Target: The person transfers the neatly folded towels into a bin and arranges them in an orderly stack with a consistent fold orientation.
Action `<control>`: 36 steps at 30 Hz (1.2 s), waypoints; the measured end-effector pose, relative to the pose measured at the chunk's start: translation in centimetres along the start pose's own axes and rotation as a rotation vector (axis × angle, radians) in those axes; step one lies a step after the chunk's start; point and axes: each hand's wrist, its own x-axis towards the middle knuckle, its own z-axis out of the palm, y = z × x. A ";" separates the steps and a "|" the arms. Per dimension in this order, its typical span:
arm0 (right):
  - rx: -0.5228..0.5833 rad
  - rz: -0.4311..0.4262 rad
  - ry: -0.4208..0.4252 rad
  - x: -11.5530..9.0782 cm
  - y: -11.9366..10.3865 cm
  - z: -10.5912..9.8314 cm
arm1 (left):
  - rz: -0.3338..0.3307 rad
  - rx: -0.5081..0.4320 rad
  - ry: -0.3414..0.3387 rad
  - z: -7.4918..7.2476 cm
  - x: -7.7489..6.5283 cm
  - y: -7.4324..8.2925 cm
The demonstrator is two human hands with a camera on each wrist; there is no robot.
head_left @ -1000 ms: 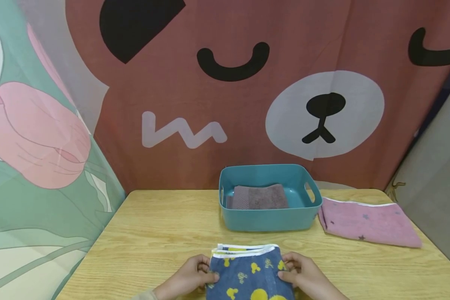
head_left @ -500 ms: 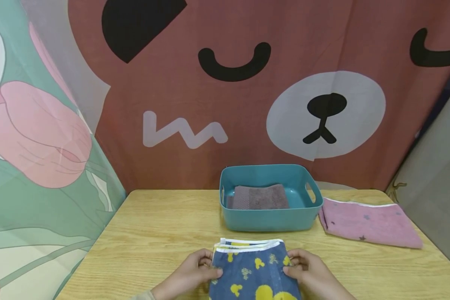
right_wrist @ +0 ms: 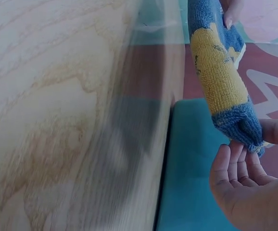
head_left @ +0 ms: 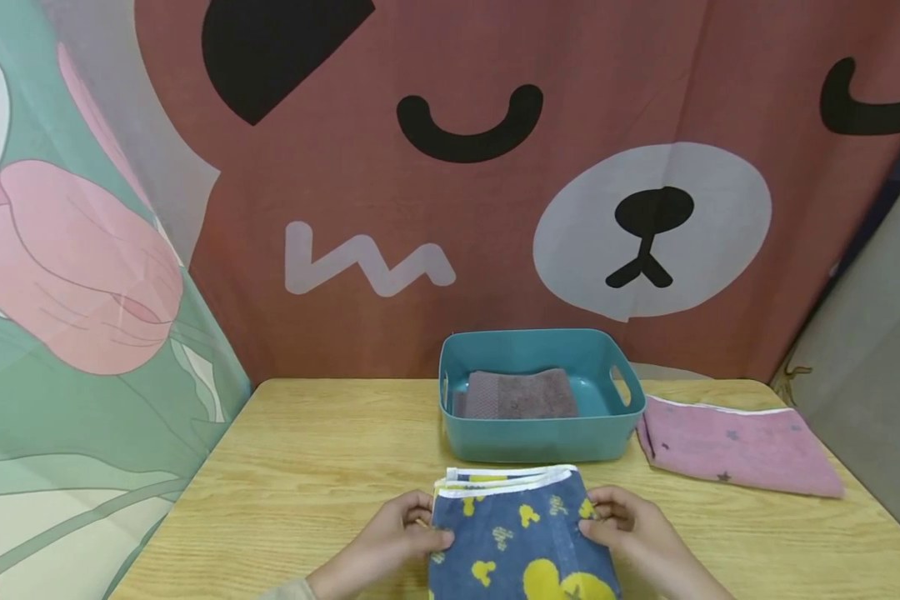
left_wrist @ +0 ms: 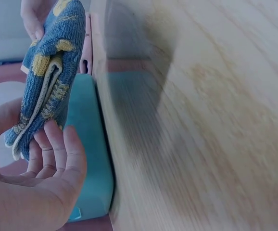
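Note:
A folded blue towel with yellow mouse-head shapes and white edging hangs between both hands, raised off the wooden table. My left hand pinches its left side, thumb on the front face and fingers behind. On the opposite side my right hand grips the towel the same way. The left wrist view shows the folded layers of the towel edge-on beside the left hand. In the right wrist view a rounded fold of the towel runs down to the right hand.
Behind the towel stands a teal basket holding a folded greyish-mauve towel. To its right lies a folded pink towel with star marks. The wooden table ends at a printed bear curtain at the back.
Both hands have carried the blue towel slightly away from the body and to the right, nearer the basket. Their hold on it looks the same.

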 end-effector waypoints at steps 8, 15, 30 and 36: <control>0.014 -0.002 0.020 -0.4 -0.1 -0.8 | 0.011 -0.030 0.023 0.4 0.2 0.5; 0.003 0.000 0.033 -0.5 -0.6 -1.6 | 0.083 -0.076 0.049 0.9 0.3 1.0; 0.061 0.039 0.107 -0.7 -1.0 -2.8 | 0.162 -0.091 0.167 2.1 1.3 2.7; 0.076 0.032 0.134 -0.9 -0.7 -3.3 | 0.193 -0.103 0.220 2.7 1.8 3.2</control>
